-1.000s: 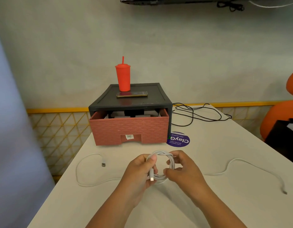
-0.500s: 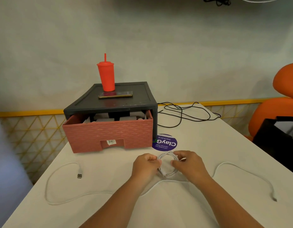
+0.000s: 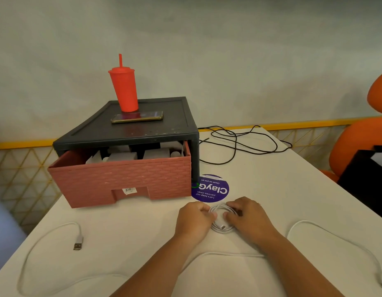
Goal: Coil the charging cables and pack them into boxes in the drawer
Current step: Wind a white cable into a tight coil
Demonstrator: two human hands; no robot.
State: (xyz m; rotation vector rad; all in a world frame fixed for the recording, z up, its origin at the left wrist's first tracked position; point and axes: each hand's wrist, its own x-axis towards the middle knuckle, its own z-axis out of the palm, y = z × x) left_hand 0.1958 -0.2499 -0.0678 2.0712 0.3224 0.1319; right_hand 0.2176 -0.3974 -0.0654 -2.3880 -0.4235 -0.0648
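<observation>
The drawer (image 3: 121, 181) is dusty pink with a moulded brick pattern, and its frame (image 3: 125, 133) is dark grey. On top of the drawer's frame stands a red cup (image 3: 124, 91). The boxes (image 3: 121, 156) inside the drawer are white. The coiled cable (image 3: 221, 229) I hold in front of the drawer is white, like the table (image 3: 121, 228). Right of the drawer lie a purple sticker (image 3: 211, 188) with white lettering and a black cord (image 3: 234, 154). Behind the drawer runs a yellow diamond lattice (image 3: 20, 168).

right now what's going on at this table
A person is coiling charging cables at a white table. The left hand and right hand both grip a small coiled white cable down by the tabletop. The pink drawer stands open with white boxes inside; the coil is not packed yet. A loose white cable lies uncoiled on the table.
</observation>
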